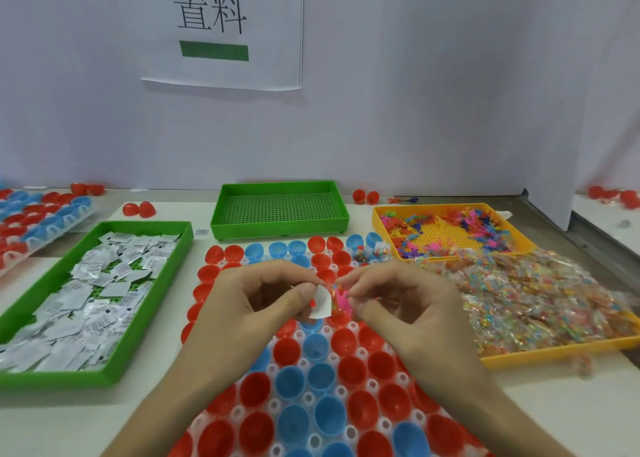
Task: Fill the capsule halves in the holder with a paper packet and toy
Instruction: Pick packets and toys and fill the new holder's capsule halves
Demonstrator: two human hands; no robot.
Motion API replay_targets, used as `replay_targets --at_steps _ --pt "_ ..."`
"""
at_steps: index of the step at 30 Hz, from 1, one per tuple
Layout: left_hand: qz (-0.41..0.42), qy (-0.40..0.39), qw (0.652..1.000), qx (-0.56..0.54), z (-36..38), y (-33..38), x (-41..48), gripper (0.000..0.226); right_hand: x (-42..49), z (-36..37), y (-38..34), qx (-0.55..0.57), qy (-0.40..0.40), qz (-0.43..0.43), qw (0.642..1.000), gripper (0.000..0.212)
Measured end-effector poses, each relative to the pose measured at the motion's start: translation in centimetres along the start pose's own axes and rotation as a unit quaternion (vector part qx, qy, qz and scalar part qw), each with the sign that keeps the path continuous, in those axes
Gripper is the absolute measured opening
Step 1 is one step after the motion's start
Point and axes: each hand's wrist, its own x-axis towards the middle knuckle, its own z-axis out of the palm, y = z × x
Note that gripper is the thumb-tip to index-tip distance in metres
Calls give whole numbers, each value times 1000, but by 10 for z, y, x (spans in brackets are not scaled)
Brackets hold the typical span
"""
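A person's left hand (263, 297) pinched a white paper packet (321, 302) between thumb and forefinger while the right hand (398, 300) pinched a pink toy (341, 300) just beside it, both over the holder (372, 384). Done well, the pair would go together into one empty capsule half (315, 347) beneath the pinch before release

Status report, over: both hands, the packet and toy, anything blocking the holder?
Left hand pinches paper packet. Right hand pinches pink toy. Both above holder, nothing blocking.
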Motion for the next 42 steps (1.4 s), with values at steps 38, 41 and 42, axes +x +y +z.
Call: replay_targets --at_steps 38,41,42 --pt "-80 -54 995 -30 2 4 -8 25 -9 3 -6 -101 11 -65 993 22" --pt "-76 -56 995 -44 3 3 -7 23 -8 2 -6 -124 -2 -87 988 23" --pt "-75 -55 995 -45 3 2 -7 22 -8 1 -7 -133 -10 -94 987 24"
